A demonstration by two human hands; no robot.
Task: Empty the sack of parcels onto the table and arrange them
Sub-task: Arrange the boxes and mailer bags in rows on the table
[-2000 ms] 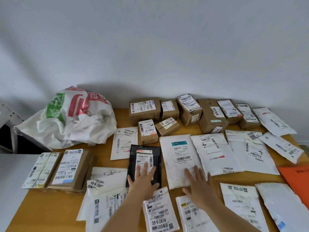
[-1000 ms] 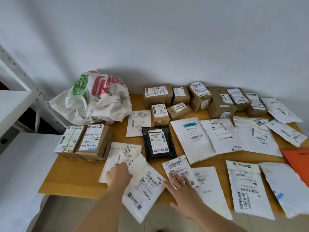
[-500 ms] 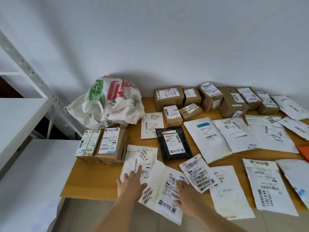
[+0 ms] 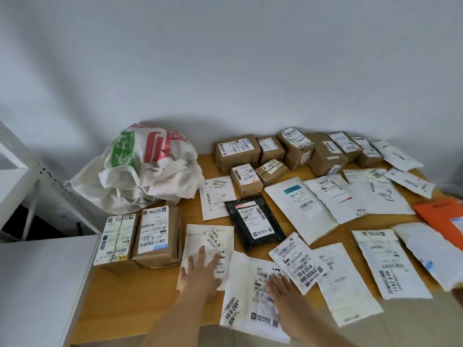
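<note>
Parcels cover the long wooden table (image 4: 140, 296), which reaches well beyond both hands on every side. Far ahead of the left hand slumps the crumpled white woven sack with green and red print (image 4: 140, 171), collapsed at the table's back corner against the wall. Ahead of the right hand, a row of brown cardboard boxes (image 4: 295, 151) lines the wall, and white plastic mailer bags (image 4: 333, 196) lie flat in rows between that row and the hand. Just outside the left hand stand two brown cartons with white labels (image 4: 140, 239), side by side. Ahead and between both hands lies a black bubble mailer (image 4: 254, 222).

Under the right hand (image 4: 281, 290) lies a large white mailer marked 46-6-260 (image 4: 246, 294), hanging partly over the table's near edge; the fingers are spread and press flat on its label. Under the left hand (image 4: 200, 271) lies a smaller white padded envelope (image 4: 208, 242), touching the larger mailer; that hand is also spread, palm down.
</note>
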